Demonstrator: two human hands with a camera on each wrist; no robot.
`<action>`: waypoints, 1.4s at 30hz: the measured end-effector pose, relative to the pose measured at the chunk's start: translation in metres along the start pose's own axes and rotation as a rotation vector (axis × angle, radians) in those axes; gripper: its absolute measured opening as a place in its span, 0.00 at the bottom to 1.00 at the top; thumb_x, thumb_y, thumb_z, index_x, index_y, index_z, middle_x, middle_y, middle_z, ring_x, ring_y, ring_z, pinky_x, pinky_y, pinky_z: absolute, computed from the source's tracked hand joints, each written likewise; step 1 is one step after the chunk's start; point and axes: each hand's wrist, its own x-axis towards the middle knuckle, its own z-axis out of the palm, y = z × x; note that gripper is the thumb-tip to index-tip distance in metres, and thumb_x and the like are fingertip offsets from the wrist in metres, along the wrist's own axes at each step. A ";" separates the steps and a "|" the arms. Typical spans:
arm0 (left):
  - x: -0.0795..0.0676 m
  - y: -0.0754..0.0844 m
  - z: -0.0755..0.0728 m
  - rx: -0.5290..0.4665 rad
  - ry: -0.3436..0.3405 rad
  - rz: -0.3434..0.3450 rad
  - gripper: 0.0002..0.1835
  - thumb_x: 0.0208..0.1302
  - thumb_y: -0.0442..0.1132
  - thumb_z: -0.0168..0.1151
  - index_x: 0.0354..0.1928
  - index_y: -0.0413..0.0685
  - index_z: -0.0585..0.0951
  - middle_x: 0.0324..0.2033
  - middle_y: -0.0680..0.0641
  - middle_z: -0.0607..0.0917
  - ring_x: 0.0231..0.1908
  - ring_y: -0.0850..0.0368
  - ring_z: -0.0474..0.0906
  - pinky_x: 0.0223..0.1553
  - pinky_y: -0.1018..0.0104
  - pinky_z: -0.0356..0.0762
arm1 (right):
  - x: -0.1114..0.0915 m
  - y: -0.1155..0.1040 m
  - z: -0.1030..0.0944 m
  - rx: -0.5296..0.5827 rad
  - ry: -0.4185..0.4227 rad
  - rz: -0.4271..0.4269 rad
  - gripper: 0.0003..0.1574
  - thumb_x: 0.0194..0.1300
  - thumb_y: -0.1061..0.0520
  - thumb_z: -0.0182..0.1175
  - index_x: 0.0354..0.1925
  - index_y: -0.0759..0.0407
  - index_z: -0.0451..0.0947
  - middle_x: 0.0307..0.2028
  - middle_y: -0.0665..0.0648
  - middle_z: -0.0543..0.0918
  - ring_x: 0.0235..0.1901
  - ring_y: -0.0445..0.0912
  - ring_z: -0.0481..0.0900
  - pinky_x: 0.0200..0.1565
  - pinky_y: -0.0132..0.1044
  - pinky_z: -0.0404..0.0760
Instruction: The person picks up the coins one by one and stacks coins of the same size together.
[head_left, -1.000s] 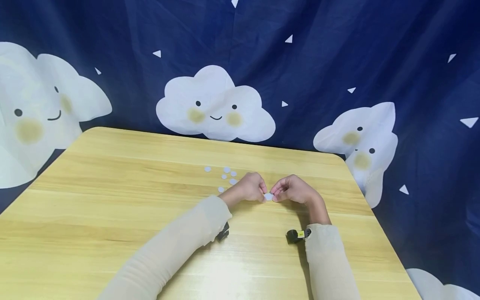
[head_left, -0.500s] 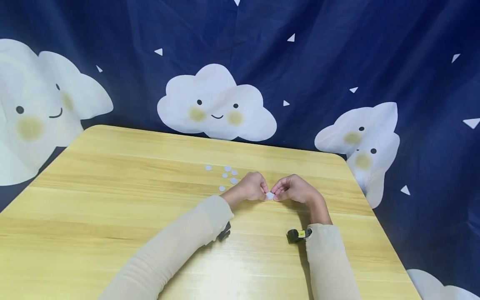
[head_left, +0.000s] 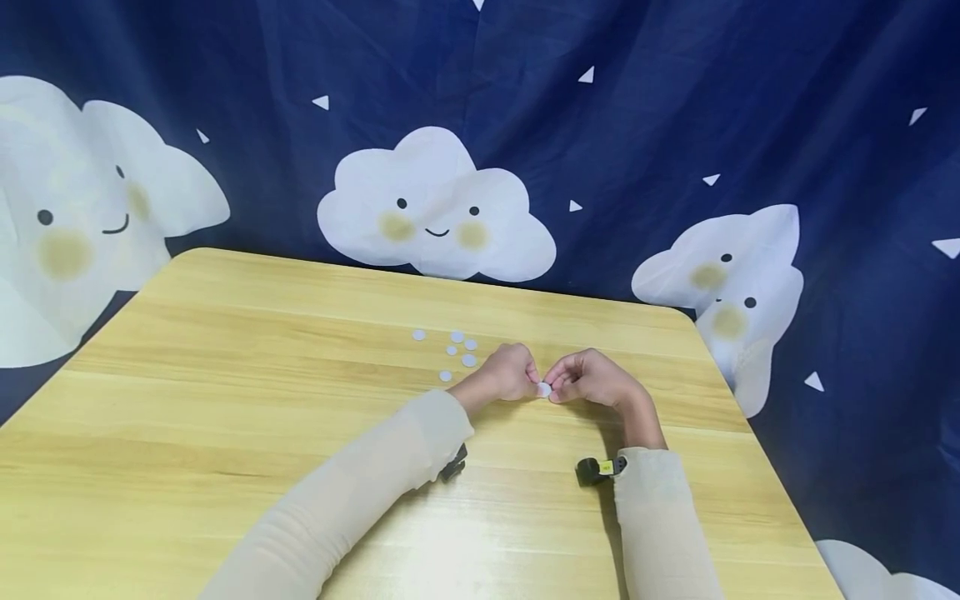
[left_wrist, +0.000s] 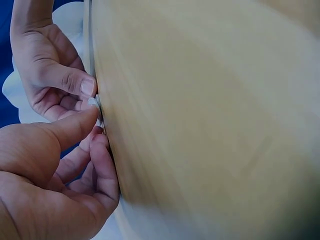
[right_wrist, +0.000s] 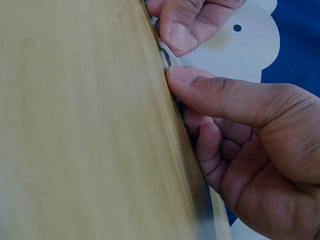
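In the head view, a small white round disc [head_left: 545, 389] sits between my two hands, low over the wooden table. My left hand [head_left: 512, 372] pinches its left edge with thumb and fingertips. From the other side my right hand [head_left: 596, 377] pinches the right edge, the remaining fingers curled. Seen nearly edge-on in the right wrist view, the thin disc [right_wrist: 170, 54] shows as a pale tilted sliver between the two thumbs. In the left wrist view, the left thumb [left_wrist: 75, 129] covers most of the disc [left_wrist: 93, 102]; the fingertips beneath are partly hidden.
Several similar white discs [head_left: 468, 361] lie loose on the table [head_left: 262, 400], just left of my left hand. A dark blue curtain [head_left: 510, 83] with printed clouds hangs behind the table's far edge. Black wrist devices [head_left: 588, 472] stick out from the sleeves.
My left hand edges right, toward the right hand, and its thumb covers more of the disc. The right hand stays almost still; the loose discs shift only with the head camera.
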 end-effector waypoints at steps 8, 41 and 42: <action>0.001 -0.004 -0.004 -0.020 -0.040 0.009 0.06 0.59 0.37 0.77 0.34 0.46 0.87 0.28 0.54 0.85 0.32 0.60 0.79 0.37 0.71 0.78 | 0.001 0.003 -0.001 0.014 -0.002 0.004 0.15 0.56 0.70 0.74 0.43 0.71 0.84 0.35 0.63 0.87 0.34 0.44 0.80 0.38 0.30 0.80; 0.004 0.001 0.000 0.018 -0.041 -0.009 0.06 0.58 0.35 0.77 0.32 0.47 0.87 0.27 0.55 0.84 0.32 0.60 0.77 0.36 0.70 0.77 | -0.003 -0.002 -0.003 -0.035 0.017 0.031 0.14 0.55 0.69 0.75 0.41 0.69 0.85 0.33 0.59 0.87 0.33 0.45 0.79 0.37 0.30 0.79; 0.004 0.002 0.000 0.021 -0.042 -0.009 0.05 0.58 0.35 0.77 0.32 0.47 0.87 0.27 0.55 0.84 0.32 0.60 0.77 0.37 0.70 0.77 | -0.003 -0.003 -0.003 -0.035 0.018 0.031 0.14 0.55 0.69 0.75 0.41 0.69 0.85 0.33 0.59 0.87 0.33 0.45 0.79 0.36 0.30 0.79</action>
